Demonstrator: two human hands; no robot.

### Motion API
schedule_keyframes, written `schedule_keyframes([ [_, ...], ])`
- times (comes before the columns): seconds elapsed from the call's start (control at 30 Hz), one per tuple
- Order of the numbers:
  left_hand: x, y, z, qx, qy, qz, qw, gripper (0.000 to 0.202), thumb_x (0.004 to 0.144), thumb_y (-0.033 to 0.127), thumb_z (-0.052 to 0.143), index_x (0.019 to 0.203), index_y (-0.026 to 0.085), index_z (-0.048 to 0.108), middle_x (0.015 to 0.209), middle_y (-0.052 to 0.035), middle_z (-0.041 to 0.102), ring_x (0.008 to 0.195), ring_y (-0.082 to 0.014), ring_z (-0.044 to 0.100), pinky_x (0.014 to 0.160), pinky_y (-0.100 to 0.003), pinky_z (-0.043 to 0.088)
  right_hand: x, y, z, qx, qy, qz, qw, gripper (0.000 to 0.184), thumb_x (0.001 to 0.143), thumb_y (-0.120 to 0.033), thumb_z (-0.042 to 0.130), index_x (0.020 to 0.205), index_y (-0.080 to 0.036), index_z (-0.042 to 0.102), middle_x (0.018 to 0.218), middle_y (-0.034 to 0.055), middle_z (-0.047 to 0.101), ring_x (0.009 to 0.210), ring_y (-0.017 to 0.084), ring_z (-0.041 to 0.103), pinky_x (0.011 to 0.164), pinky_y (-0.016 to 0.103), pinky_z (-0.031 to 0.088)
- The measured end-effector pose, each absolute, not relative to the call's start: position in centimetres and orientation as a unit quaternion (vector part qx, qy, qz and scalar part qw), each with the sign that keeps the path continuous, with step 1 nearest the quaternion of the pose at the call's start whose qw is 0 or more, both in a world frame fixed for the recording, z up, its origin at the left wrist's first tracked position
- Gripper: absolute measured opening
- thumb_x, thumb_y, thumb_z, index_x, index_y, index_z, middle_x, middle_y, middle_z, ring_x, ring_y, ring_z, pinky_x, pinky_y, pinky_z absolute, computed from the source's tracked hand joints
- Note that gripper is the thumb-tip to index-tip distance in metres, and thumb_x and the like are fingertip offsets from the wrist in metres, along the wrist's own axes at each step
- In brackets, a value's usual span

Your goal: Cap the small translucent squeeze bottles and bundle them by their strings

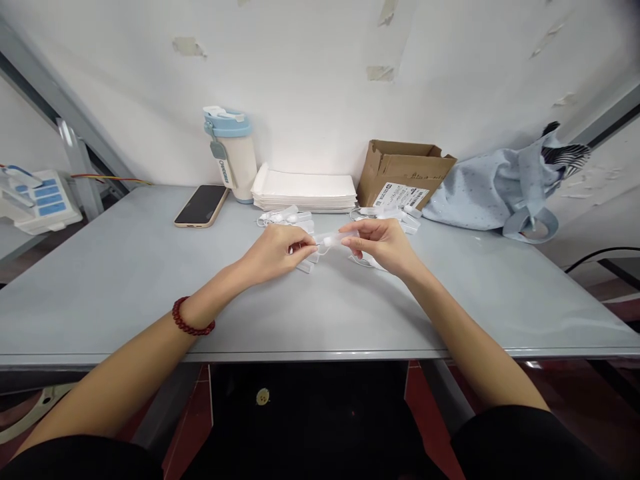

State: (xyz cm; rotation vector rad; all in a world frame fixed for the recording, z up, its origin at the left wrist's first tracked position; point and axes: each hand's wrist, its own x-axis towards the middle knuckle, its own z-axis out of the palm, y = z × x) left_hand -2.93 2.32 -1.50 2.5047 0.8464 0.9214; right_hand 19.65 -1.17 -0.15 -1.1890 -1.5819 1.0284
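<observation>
My left hand [277, 253] and my right hand [383, 243] meet over the middle of the grey table [125, 293]. Both pinch a small clear plastic tube with a white cap [331, 237], held level between them. My left fingers are closed on its left end, where a thin cord or small part sits that I cannot make out. My right fingers grip the right end. A red bead bracelet [193, 320] circles my left wrist. More small clear pieces [287, 216] lie just behind my hands.
A phone [201, 205] lies face up at the back left, beside a white and blue tumbler [231, 155]. A stack of white padded envelopes [304, 190], an open cardboard box [403, 172] and a light blue cloth bag [505, 183] line the wall.
</observation>
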Motion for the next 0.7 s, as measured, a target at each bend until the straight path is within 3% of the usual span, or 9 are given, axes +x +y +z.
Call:
schedule_keyframes([
  [0.7, -2.6, 2.2, -2.4, 0.905, 0.265, 0.299, 0.145, 0.021, 0.085, 0.018, 0.052, 0.070, 0.014, 0.066, 0.061, -0.0015, 0.064, 0.054, -0.0109, 0.050, 0.053, -0.024, 0.035, 19.3, -0.8, -1.3, -0.476, -0.646, 0.427, 0.418, 0.033, 0.068, -0.039, 0.077, 0.086, -0.012, 0.072, 0.050, -0.0037, 0.055, 0.047, 0.008, 0.047, 0.047, 0.025, 0.037],
])
